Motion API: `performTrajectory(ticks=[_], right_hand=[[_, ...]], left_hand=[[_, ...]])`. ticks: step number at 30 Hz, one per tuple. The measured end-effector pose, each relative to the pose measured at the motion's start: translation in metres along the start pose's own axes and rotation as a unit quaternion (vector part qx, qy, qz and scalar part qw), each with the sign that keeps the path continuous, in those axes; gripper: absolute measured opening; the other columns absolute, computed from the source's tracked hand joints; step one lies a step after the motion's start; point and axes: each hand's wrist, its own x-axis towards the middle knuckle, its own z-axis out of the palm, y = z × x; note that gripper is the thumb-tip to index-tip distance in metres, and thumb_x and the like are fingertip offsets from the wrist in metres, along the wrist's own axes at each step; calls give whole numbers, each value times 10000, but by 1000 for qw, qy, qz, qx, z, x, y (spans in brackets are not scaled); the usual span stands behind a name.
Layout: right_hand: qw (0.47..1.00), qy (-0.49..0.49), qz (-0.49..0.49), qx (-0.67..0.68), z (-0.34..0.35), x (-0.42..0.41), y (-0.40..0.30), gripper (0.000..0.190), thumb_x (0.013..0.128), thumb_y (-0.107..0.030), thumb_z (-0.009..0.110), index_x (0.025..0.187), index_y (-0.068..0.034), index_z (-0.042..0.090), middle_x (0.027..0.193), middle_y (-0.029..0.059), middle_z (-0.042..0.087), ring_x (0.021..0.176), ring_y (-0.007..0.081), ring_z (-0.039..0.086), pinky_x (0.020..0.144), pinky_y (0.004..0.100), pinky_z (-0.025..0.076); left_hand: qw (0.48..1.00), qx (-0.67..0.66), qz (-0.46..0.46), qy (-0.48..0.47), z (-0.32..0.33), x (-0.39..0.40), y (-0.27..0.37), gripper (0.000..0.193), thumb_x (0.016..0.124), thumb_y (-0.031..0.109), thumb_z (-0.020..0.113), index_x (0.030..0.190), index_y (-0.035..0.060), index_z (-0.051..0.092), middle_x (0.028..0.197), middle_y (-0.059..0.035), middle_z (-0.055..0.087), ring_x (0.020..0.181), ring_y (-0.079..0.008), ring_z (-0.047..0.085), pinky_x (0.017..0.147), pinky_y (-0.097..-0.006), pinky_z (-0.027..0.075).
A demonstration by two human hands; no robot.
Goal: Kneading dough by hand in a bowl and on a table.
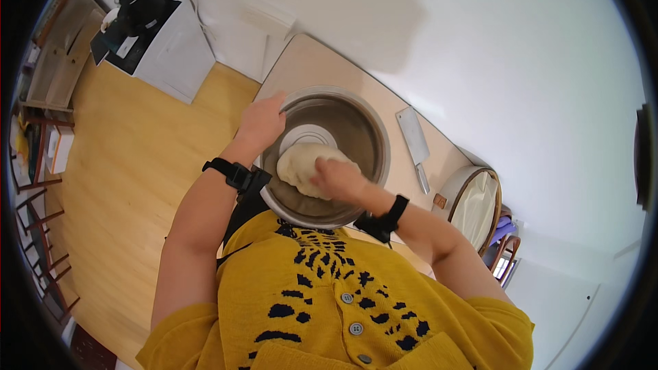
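A wide stainless steel bowl (371,128) rests at the table's near edge, close against my body. Inside lies a large lump of pale dough (295,164). A light round area with rings (308,134) shows on the bowl's floor beyond the dough. My left hand (264,119) grips the bowl's left rim, its fingers partly hidden. Pressed onto the right part of the dough is my right hand (339,180), its fingers curled into a fist and slightly blurred. Black straps with small devices circle both wrists.
Right of the bowl, a cleaver (413,136) lies on the light tabletop (318,64) along the wall. Farther right stands a round container (475,205) with white sheeting inside. A white cabinet (177,51) at upper left carries a black pot (144,5). Wooden chairs (43,226) line the left.
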Motion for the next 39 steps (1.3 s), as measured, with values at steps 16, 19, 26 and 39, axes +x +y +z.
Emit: performTrajectory(ticks=[16, 19, 26, 39], right_hand=[[985, -30, -164, 44, 61, 52, -12, 277, 839, -282, 612, 891, -18, 547, 761, 199, 648, 749, 384, 634, 698, 471, 485], [982, 20, -183, 44, 60, 77, -5, 302, 860, -323, 597, 893, -28, 546, 719, 210, 633, 678, 393, 619, 645, 456, 486], [966, -177, 16, 189, -13, 82, -29, 226, 863, -238, 630, 914, -20, 593, 768, 108, 642, 731, 197, 625, 625, 335, 480], [984, 68, 34, 162, 13, 80, 67, 532, 899, -410, 495, 1228, 1, 572, 1127, 215, 627, 1050, 362, 590, 934, 402, 446]], left_hand=[[999, -31, -23, -30, 3, 2, 0, 195, 821, 172, 594, 917, 50, 475, 712, -220, 576, 724, -449, 554, 614, -527, 428], [999, -40, -15, -21, 3, 4, 1, 193, 823, 172, 594, 914, 52, 473, 691, -210, 570, 707, -447, 553, 604, -527, 428], [1000, 8, -17, -25, -1, 0, 0, 210, 835, 188, 577, 960, 53, 476, 768, -212, 596, 767, -438, 567, 643, -520, 443], [999, 32, -28, -35, -1, 3, 4, 246, 828, 170, 603, 1030, 56, 520, 883, -219, 636, 869, -424, 597, 734, -510, 473]])
